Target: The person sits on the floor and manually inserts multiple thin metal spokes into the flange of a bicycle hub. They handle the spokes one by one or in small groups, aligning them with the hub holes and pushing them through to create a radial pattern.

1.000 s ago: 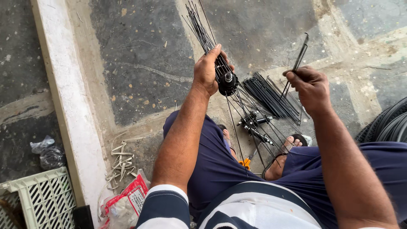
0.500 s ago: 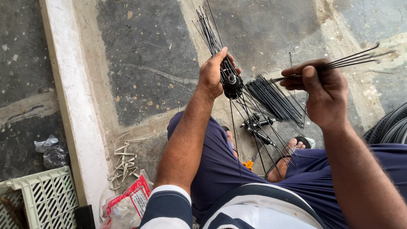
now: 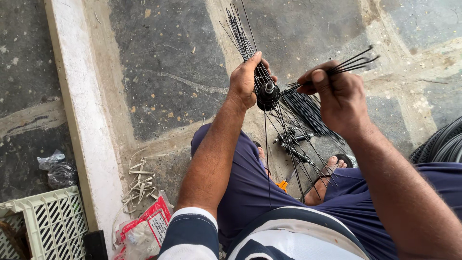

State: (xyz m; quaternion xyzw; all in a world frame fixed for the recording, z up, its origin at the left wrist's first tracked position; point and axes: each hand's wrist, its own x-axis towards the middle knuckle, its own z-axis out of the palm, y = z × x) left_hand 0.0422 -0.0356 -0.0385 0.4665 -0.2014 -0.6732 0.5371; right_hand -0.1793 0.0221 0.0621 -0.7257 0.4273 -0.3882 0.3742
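Observation:
My left hand (image 3: 246, 79) grips a black wheel hub (image 3: 267, 95) held above my lap, with many thin black spokes (image 3: 240, 33) fanning up and down from it. My right hand (image 3: 337, 94) pinches a small bunch of loose black spokes (image 3: 353, 61), their near ends pointing at the hub and their far ends sticking out to the upper right. A pile of loose spokes (image 3: 308, 113) lies on the stone floor just below the hub. Both hands are close together, nearly touching at the hub.
Two black axle parts (image 3: 293, 144) lie on the floor by my sandalled foot (image 3: 327, 173). A white kerb (image 3: 82, 120) runs down the left. A pale plastic crate (image 3: 43, 226), a red and white bag (image 3: 144, 231), and pale strips (image 3: 139, 185) sit lower left. Black tyres (image 3: 440, 144) show at right.
My right hand lifted a bunch of spokes from the floor pile and brought it left to the hub. My left hand kept its hold on the hub.

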